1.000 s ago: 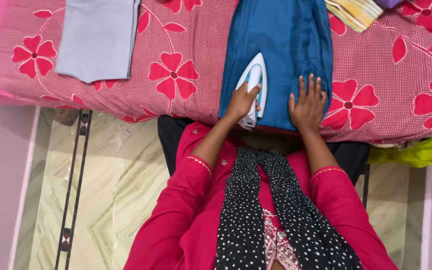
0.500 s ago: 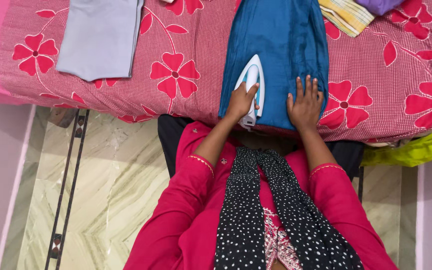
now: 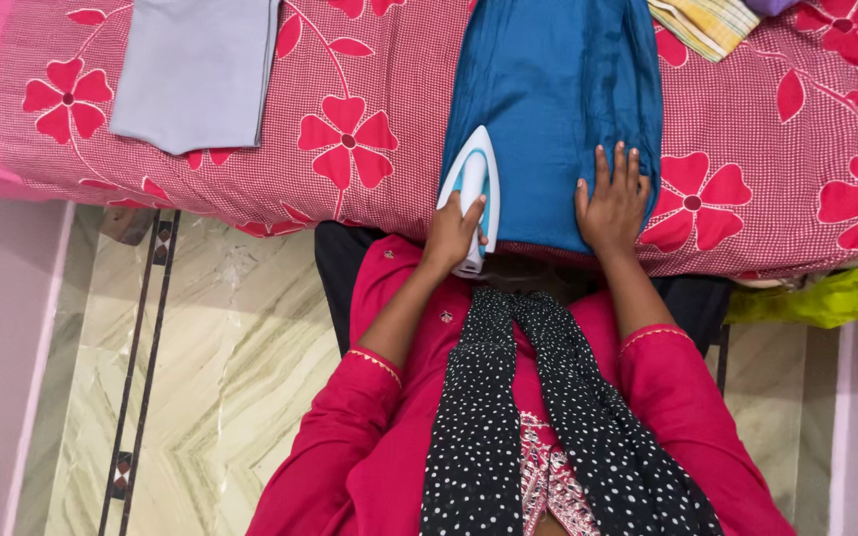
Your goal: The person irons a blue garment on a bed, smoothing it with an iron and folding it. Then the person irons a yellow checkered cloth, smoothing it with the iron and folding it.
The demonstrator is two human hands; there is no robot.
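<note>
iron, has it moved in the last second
Yes. The iron slid back toward the person and the blue cloth's left edge, while the right hand stayed flat on it.

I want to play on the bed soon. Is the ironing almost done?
Not yet. Done, it seems: a grey cloth lies flat and smooth on the flowered sheet. In hand: the left hand holds the white and teal iron at the near left edge of the blue garment, which the right hand presses flat. Left: a striped cloth waits at the far side.

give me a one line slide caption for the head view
Left hand grips a white-and-teal iron at the edge of a blue cloth while the right hand presses it flat.
</note>
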